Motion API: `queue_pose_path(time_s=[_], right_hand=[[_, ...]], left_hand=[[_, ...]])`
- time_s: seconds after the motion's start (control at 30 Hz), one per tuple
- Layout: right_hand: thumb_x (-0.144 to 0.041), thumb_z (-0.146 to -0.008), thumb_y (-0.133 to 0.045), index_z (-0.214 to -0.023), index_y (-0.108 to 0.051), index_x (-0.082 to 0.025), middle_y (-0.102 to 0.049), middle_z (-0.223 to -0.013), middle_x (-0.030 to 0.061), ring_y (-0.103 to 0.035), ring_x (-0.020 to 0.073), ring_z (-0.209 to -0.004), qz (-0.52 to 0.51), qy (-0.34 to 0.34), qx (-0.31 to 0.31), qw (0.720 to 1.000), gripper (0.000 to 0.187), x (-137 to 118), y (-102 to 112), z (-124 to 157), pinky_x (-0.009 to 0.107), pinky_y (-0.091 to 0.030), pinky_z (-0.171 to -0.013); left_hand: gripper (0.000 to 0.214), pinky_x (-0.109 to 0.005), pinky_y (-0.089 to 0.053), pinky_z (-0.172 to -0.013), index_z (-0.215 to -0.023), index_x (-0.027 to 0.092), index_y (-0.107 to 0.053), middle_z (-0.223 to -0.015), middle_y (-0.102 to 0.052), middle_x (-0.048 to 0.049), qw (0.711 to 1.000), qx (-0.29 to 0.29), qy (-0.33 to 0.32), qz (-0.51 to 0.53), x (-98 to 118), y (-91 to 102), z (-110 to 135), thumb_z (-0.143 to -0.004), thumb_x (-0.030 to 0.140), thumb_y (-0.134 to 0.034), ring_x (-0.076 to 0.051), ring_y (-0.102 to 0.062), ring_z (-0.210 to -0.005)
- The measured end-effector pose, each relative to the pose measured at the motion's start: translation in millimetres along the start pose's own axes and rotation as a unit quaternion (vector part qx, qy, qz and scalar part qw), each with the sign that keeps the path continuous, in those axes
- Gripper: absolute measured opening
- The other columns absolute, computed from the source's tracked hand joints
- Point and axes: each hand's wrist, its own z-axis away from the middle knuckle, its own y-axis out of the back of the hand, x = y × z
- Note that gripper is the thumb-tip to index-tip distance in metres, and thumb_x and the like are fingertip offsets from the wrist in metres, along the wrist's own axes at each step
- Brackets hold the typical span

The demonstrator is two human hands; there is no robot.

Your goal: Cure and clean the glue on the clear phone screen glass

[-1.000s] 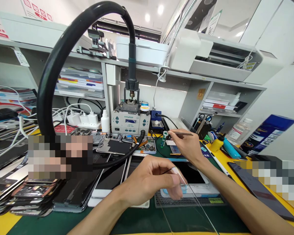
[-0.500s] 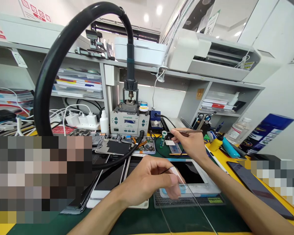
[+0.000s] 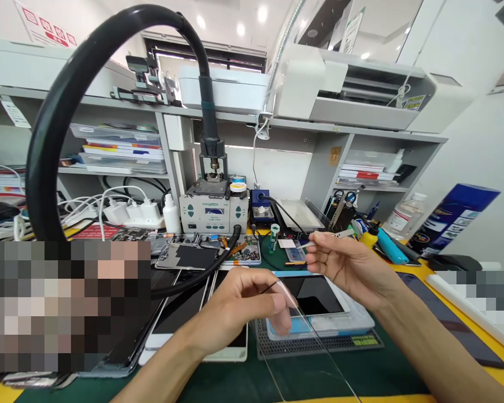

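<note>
Between its thumb and fingers my left hand point(image 3: 252, 305) pinches the upper end of a clear thin sheet point(image 3: 304, 364), which slants down toward me. A white edge and a dark line show at the pinch. My right hand point(image 3: 353, 268) is closed on slim metal tweezers point(image 3: 344, 233), their tips pointing left above the mat, apart from the sheet. Behind the sheet lies a white-framed device with a black screen point(image 3: 317, 295), on a pale blue flat box point(image 3: 357, 320). A dark grid pad point(image 3: 315, 351) lies beneath that box.
A hot air station point(image 3: 214, 212) stands at the back, its thick black hose point(image 3: 46, 134) arching over the left side. Several tablets point(image 3: 180, 313) lie left of my hands. A tray of small parts point(image 3: 247, 252), a green tube point(image 3: 273, 239) and a blue can point(image 3: 457, 218) stand farther back.
My right hand has turned and shifted slightly right and down, with the tweezers now angled down to the left. My left hand still holds the clear sheet. The whole view has shifted slightly.
</note>
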Motion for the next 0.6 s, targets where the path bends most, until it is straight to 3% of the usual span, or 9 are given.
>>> queue_pose_path(time_s=[0.2, 0.33, 0.47, 0.6], right_hand=[[-0.036, -0.079, -0.082, -0.076, -0.076, -0.020, -0.080, -0.080, 0.0060, -0.078, 0.0227, -0.083, -0.037, -0.026, -0.098, 0.994, 0.017, 9, -10, 24, 0.038, -0.064, -0.086], [-0.034, -0.088, -0.075, -0.082, -0.074, -0.020, -0.081, -0.090, 0.0081, -0.078, 0.0230, -0.088, -0.057, -0.023, -0.154, 0.986, 0.016, 13, -10, 33, 0.041, -0.063, -0.089], [-0.030, -0.093, -0.071, -0.086, -0.072, -0.019, -0.081, -0.093, 0.0085, -0.078, 0.0237, -0.092, -0.102, -0.034, -0.164, 0.981, 0.013, 16, -9, 36, 0.046, -0.062, -0.093], [-0.029, -0.094, -0.070, -0.088, -0.073, -0.018, -0.080, -0.092, 0.0087, -0.079, 0.0231, -0.091, -0.117, -0.045, -0.157, 0.980, 0.013, 19, -9, 35, 0.042, -0.064, -0.090]], left_hand=[[0.019, -0.031, -0.053, -0.070, -0.087, 0.013, -0.078, -0.072, -0.075, -0.0080, 0.999, 0.006, 0.004, -0.033, 2, 0.7, 3, -0.087, 0.031, -0.074, -0.017, -0.067, -0.065], [0.018, -0.032, -0.052, -0.072, -0.087, 0.014, -0.078, -0.072, -0.075, -0.0081, 0.999, 0.012, 0.013, -0.049, 2, -1.4, 3, -0.087, 0.032, -0.074, -0.018, -0.068, -0.068], [0.015, -0.029, -0.052, -0.074, -0.089, 0.015, -0.079, -0.073, -0.076, -0.0069, 0.999, 0.008, 0.023, -0.048, 2, -2.4, 3, -0.088, 0.028, -0.073, -0.017, -0.068, -0.071], [0.014, -0.028, -0.051, -0.075, -0.089, 0.014, -0.079, -0.074, -0.076, -0.0065, 0.999, 0.001, 0.025, -0.041, 3, -3.1, 4, -0.089, 0.026, -0.072, -0.016, -0.068, -0.072]])
